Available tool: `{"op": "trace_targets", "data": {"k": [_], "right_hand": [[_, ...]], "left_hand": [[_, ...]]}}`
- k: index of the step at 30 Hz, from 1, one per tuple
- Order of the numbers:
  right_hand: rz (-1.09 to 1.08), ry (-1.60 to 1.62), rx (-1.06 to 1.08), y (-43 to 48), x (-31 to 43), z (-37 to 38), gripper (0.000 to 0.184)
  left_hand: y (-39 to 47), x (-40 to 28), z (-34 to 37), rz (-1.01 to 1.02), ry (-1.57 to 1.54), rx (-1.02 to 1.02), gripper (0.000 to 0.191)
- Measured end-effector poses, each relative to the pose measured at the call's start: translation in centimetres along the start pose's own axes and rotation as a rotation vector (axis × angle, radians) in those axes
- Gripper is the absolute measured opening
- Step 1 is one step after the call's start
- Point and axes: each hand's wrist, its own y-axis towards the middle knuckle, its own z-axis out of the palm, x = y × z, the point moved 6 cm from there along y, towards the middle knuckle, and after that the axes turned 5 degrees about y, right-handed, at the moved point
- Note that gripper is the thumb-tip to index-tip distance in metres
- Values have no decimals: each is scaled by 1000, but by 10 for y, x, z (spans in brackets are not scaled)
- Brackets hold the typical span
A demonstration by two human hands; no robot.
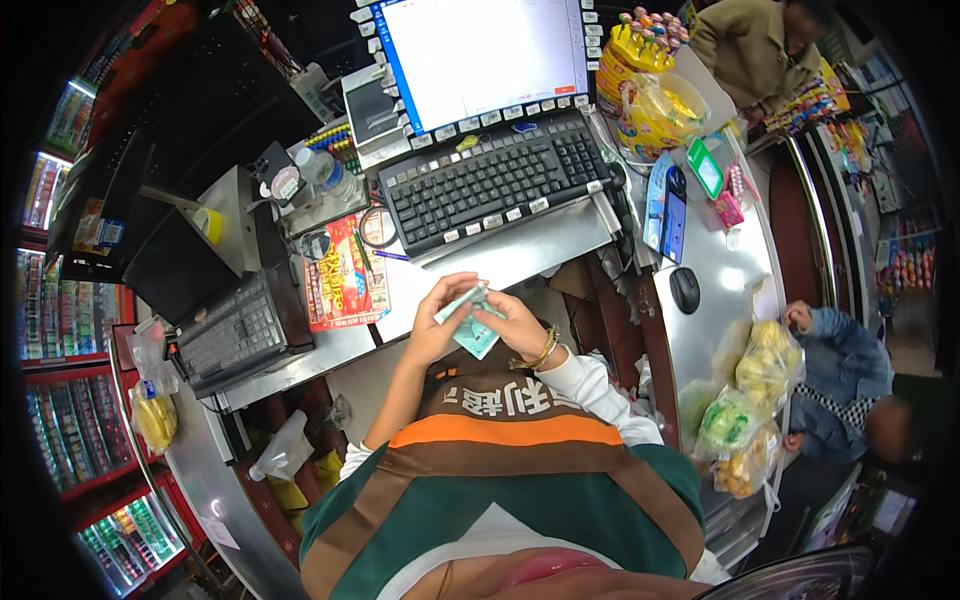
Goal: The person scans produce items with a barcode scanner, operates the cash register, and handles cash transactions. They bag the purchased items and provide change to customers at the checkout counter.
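Green paper banknotes [475,336] are held between my two hands, in front of my chest and just below the counter's edge. My left hand [442,311] grips them from the left, its fingers behind and its thumb on the front. My right hand [517,324], with bracelets at the wrist, has its thumb and fingers on their right side. The notes look folded or overlapping; how many there are I cannot tell. Beyond my hands lies a black keyboard [491,180], below a lit monitor [487,60].
Bagged produce [766,367] lies on the right counter, beside a person in a denim jacket [844,375]. A mouse [684,290] and lollipop tub [660,120] stand farther up. Another person [750,45] is at top right. A second keyboard [232,330] and red leaflet [345,274] are left.
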Motion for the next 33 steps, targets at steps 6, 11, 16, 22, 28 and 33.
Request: {"op": "trace_targets", "data": {"k": [6, 11, 16, 22, 28, 33], "right_hand": [[84, -222, 181, 38, 42, -38, 30], [72, -614, 203, 68, 78, -84, 23], [-335, -768, -140, 96, 148, -113, 25], [-810, -1183, 282, 96, 153, -53, 48], [-840, -1038, 52, 120, 157, -69, 23], [-461, -962, -138, 149, 155, -101, 11]], "left_hand": [[58, 29, 12, -280, -703, -305, 44], [91, 30, 26, -206, -781, -269, 72], [108, 35, 19, -182, -882, -294, 94], [119, 34, 27, -351, -922, -155, 65], [121, 27, 22, -449, -533, -135, 59], [119, 33, 25, -555, -426, 19, 49]]}}
